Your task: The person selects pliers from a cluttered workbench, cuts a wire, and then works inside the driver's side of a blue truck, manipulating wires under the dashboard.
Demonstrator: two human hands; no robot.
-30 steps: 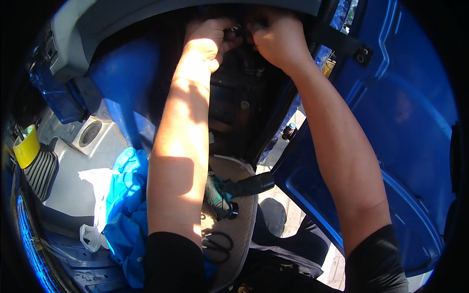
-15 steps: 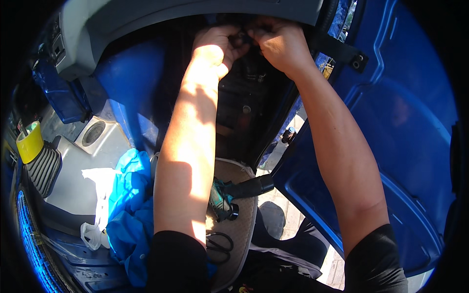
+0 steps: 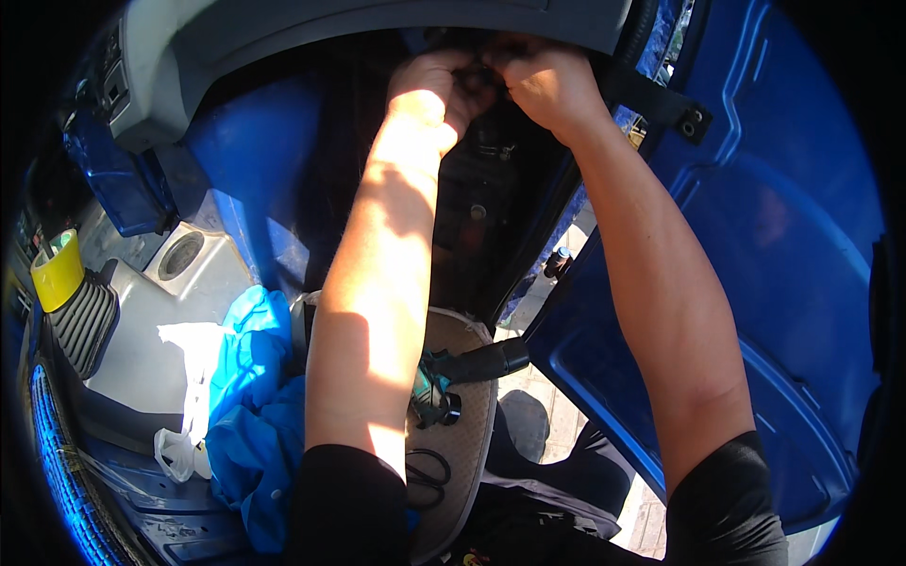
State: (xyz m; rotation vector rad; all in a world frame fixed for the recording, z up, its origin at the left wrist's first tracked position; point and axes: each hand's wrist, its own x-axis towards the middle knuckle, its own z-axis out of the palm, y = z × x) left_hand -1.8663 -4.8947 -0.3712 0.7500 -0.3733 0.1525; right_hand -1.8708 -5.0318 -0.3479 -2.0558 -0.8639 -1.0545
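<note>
Both my arms reach up under the grey dashboard (image 3: 377, 36) of a blue vehicle cab. My left hand (image 3: 431, 92) is closed, its fingers bent toward the right hand in deep shadow. Close beside it, my right hand (image 3: 550, 87) is closed too, with thumb and fingers pinched together. Something dark and small sits between the fingertips, too shaded to name. Below the hands, dim fittings (image 3: 481, 209) show in the dark footwell.
An open blue door (image 3: 746, 236) stands at the right, with a black check strap (image 3: 665, 106) near my right wrist. A teal and black power tool (image 3: 436, 389) rests on a beige seat (image 3: 467, 453). Blue cloth (image 3: 250, 377) and a yellow tape roll (image 3: 57, 272) lie left.
My left hand and forearm have shifted slightly to the right, bringing that hand closer to the right one. The right hand has moved a little to the right.
</note>
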